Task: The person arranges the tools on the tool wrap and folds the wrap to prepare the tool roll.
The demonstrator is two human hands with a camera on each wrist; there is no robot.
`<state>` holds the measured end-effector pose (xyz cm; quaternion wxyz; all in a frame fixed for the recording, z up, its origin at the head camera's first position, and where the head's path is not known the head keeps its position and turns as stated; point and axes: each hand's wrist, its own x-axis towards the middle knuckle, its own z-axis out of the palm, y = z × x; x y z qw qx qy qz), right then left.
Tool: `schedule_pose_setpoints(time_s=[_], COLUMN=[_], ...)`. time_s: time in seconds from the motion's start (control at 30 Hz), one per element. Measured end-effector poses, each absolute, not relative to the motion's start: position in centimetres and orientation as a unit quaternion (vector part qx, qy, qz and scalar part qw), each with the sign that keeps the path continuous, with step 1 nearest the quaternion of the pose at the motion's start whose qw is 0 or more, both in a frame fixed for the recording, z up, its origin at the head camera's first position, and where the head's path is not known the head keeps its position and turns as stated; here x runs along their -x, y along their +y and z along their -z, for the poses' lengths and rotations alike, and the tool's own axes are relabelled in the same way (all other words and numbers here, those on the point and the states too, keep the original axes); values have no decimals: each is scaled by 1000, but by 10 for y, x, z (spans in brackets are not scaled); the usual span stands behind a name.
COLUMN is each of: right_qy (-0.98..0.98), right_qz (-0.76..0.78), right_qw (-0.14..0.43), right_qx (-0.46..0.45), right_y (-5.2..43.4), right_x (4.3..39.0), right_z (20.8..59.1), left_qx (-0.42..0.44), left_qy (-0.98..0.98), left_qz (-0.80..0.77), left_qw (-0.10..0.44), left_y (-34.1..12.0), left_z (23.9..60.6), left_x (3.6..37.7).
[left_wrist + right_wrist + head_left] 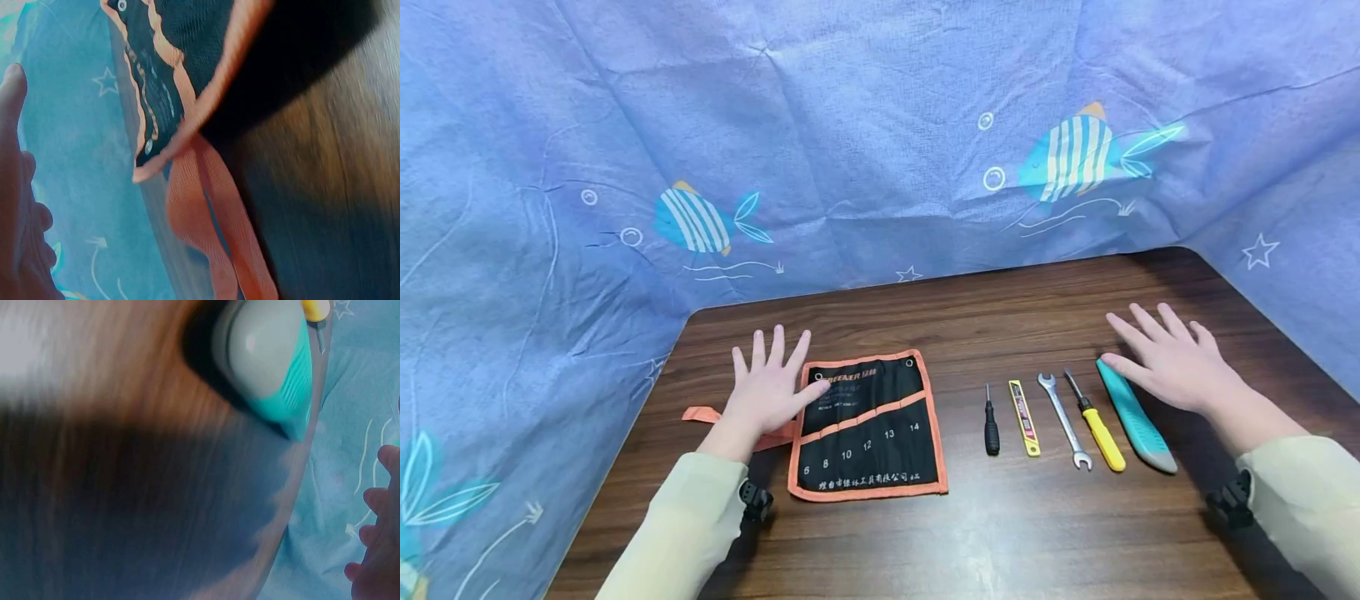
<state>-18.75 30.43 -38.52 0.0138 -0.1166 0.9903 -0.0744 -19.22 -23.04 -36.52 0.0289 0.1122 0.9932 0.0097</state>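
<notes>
On the wooden table (1000, 533), my left hand (767, 387) lies flat, fingers spread, thumb touching the tool roll (865, 429); my right hand (1172, 358) lies flat, fingers spread, thumb at the teal tool (1138, 421).

A dark wooden table (1000, 533) with rounded far corners is seen; it is surrounded at the back and sides by a blue cloth (865, 125) printed with striped fish, bubbles and stars. Near the middle of the table, four tools are laid in a row, each apart from the next: a small black screwdriver (991, 423); a yellow box cutter (1023, 417); a steel spanner (1064, 421); a screwdriver with a yellow handle (1097, 427), its tip pointed toward the cloth.
</notes>
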Motion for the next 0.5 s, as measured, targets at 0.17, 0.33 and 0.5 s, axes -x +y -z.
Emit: schedule_pose_setpoints(time_s=[0.17,0.33,0.5], right_qy=[989,987,985], right_qz=[84,93,109], right_qw=[13,2,7], right_qx=[125,129,132], right_y=[296,289,286], right_x=[185,182,179], right_z=[383,381,380], left_qx=[-124,-143,-157], left_qy=[992,989,987], left_qz=[-10,-23,-35], left_qw=[21,14,4], left_y=[-222,-215,-208], left_z=[366,364,362], left_x=[190,186,182])
